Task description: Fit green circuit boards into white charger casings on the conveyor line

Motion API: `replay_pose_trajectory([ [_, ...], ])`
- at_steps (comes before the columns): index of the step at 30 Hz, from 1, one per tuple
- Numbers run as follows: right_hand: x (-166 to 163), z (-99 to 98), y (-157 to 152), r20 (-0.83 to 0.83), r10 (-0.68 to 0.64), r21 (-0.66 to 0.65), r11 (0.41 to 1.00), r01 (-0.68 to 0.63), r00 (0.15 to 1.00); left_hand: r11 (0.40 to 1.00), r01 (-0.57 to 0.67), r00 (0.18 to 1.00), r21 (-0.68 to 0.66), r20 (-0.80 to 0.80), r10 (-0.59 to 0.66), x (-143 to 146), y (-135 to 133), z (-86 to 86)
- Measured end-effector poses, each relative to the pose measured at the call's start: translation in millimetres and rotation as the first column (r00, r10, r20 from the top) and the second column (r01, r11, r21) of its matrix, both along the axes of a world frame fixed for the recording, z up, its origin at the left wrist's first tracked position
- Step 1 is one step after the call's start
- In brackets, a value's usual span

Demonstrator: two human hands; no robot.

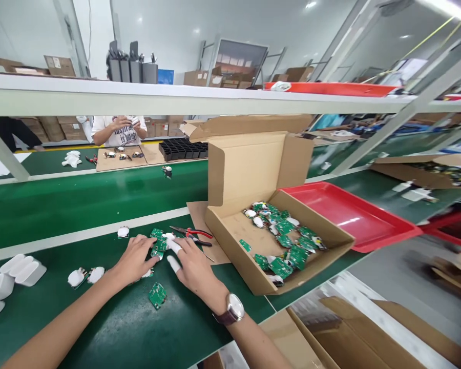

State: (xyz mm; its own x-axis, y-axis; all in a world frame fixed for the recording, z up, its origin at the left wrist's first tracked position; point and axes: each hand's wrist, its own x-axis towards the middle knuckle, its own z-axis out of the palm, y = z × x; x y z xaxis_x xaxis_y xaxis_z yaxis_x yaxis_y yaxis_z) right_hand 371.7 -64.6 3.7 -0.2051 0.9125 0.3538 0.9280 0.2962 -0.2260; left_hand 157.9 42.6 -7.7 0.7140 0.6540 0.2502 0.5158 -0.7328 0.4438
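Green circuit boards (159,243) lie bunched on the green bench between my two hands. My left hand (136,260) has its thumb and fingers around the left edge of these boards. From the right, my right hand (195,266), with white covers on some fingertips, reaches to a white part at the boards' upper right. Its thumb and fingers are spread, with nothing visibly gripped. A single circuit board (157,295) lies nearer to me. Round white-topped pieces (77,278) sit left of my left forearm, partly hidden by it. Another white-topped piece (123,232) stands just beyond my left hand.
Red-handled pliers (194,232) and another tool lie beyond my right hand. An open cardboard box (230,256) holds several circuit boards, beside a red tray (341,205). White housings (30,269) stand far left. Across the belt (100,187), a co-worker (119,130) handles something small.
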Motion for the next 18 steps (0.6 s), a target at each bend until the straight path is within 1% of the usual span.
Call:
replay_pose_trajectory([
  [3, -9, 6.9, 17, 0.052, 0.148, 0.007, 0.989, -0.148, 0.988, 1.0, -0.016, 1.0, 0.007, 0.01, 0.016, 2, -1, -0.8],
  [5, -14, 9.0, 25, 0.047, 0.187, -0.009, 0.982, -0.187, 0.981, 1.0, -0.009, 0.999, 0.026, 0.049, 0.007, -5, -4, -3.1],
  [7, -14, 10.0, 29, 0.006, 0.183, 0.003, 0.983, -0.183, 0.983, 0.998, 0.007, 0.994, 0.063, 0.105, -0.014, -15, -6, -10.3],
  [8, -11, 10.7, 30, -0.035, 0.159, 0.028, 0.987, -0.158, 0.987, 0.994, 0.024, 0.992, 0.104, 0.121, -0.036, -20, -5, -15.6],
  [10, -2, 13.2, 27, -0.16, 0.066, 0.064, 0.996, -0.057, 0.985, 0.976, 0.068, 0.989, 0.208, 0.113, -0.093, -23, -1, -27.0],
  [11, 3, 15.0, 24, -0.232, 0.013, 0.055, 0.998, 0.0, 0.973, 0.961, 0.105, 0.985, 0.257, 0.106, -0.136, -22, 0, -31.2],
  [13, 13, 18.3, 12, -0.33, -0.094, -0.051, 0.995, 0.082, 0.939, 0.937, 0.185, 0.971, 0.296, 0.089, -0.22, -16, -2, -32.9],
  [14, 17, 18.9, 4, -0.345, -0.136, -0.124, 0.987, 0.098, 0.929, 0.932, 0.237, 0.961, 0.274, 0.074, -0.267, -12, -5, -30.0],
  [16, 22, 16.0, -11, -0.323, -0.172, -0.249, 0.964, 0.091, 0.931, 0.932, 0.323, 0.942, 0.163, 0.045, -0.334, -3, -10, -18.3],
  [18, 26, 8.7, -23, -0.287, -0.148, -0.296, 0.953, 0.06, 0.946, 0.941, 0.334, 0.94, 0.06, 0.047, -0.337, 5, -5, -4.3],
])
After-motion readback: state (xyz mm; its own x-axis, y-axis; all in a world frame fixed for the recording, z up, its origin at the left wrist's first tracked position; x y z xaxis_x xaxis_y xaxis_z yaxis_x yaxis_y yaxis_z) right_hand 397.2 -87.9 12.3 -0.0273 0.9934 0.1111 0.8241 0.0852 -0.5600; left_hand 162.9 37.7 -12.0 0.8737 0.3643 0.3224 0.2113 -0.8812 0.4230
